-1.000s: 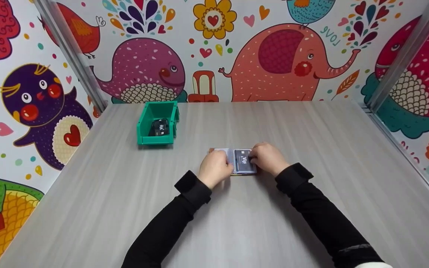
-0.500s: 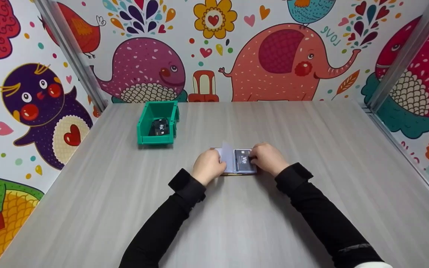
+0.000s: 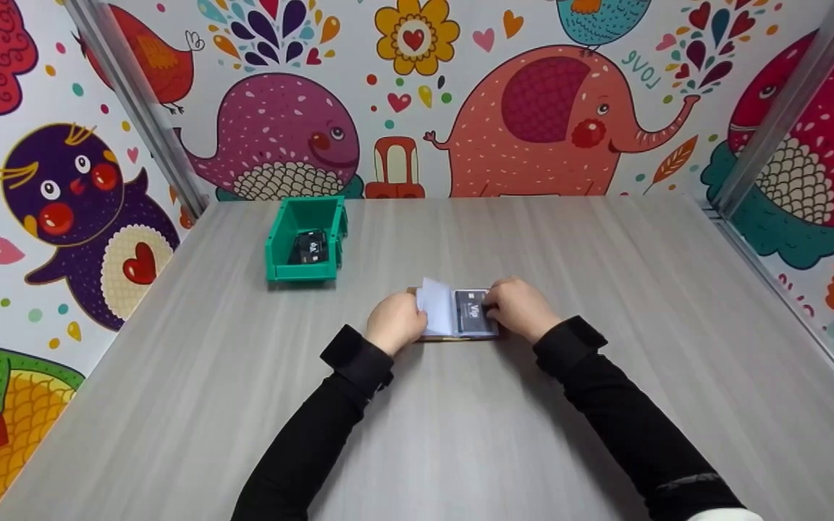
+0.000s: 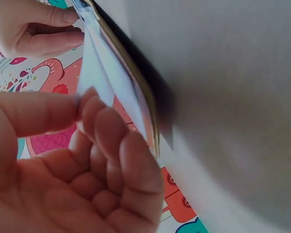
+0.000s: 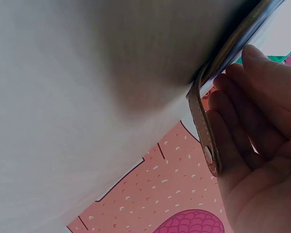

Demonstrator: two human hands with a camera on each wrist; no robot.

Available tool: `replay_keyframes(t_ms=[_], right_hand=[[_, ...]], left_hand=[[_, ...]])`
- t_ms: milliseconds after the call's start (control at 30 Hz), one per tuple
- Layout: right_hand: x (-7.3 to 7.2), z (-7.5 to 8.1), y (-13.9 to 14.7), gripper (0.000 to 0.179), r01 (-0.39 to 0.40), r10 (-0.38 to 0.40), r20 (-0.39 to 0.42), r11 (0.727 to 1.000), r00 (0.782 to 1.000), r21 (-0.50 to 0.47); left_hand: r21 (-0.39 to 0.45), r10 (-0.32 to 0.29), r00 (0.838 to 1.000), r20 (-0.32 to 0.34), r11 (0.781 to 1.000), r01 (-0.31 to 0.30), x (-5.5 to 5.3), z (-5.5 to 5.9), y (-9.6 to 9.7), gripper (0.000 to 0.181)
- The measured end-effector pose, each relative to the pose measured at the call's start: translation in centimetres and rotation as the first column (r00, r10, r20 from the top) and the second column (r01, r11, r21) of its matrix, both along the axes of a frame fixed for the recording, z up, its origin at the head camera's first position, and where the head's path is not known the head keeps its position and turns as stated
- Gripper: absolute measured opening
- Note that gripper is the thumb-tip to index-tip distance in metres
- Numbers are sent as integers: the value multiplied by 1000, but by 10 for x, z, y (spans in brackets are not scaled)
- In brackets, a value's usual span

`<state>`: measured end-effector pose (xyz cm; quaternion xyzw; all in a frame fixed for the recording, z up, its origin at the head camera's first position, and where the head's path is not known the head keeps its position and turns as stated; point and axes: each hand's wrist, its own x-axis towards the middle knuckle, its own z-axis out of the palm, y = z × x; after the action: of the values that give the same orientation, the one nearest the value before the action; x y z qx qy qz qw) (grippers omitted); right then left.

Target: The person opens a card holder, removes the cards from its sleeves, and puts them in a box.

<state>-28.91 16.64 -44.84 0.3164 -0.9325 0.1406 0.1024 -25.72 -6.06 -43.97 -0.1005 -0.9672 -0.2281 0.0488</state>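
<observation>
A card holder [image 3: 453, 337] lies opened flat on the table, brown on the outside, with a dark card [image 3: 470, 312] marked "Vip" in its right-hand pocket. My left hand [image 3: 394, 323] pinches a translucent sleeve page [image 3: 437, 307] between thumb and fingertips, at the holder's left side. In the left wrist view, that page [image 4: 94, 73] stands lifted off the brown cover [image 4: 144, 97]. My right hand [image 3: 520, 307] holds the right edge, its thumb over the card. A brown strap with a snap button [image 5: 200, 124] sticks out beside the right fingers in the right wrist view.
A green bin [image 3: 301, 272] stands at the back left of the table [image 3: 576, 246], with black cards [image 3: 309, 247] inside. Cartoon-printed walls [image 3: 417, 101] border the table at the back and sides, with metal posts [image 3: 142, 108] at the corners.
My left hand has moved left, turning the translucent page over to the left side. The right hand stays at the holder's right edge.
</observation>
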Motion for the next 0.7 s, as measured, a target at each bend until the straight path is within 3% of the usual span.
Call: replay_keyframes(t_ms=[267, 700], right_hand=[[0, 0, -1, 12, 4, -4, -1, 1000, 1000, 1], [0, -1, -2, 14, 37, -38, 23, 999, 999, 10]], left_hand=[[-28, 38, 995, 95, 999, -35, -2, -1, -2, 16], [-101, 55, 983, 175, 994, -37, -6, -1, 0, 24]])
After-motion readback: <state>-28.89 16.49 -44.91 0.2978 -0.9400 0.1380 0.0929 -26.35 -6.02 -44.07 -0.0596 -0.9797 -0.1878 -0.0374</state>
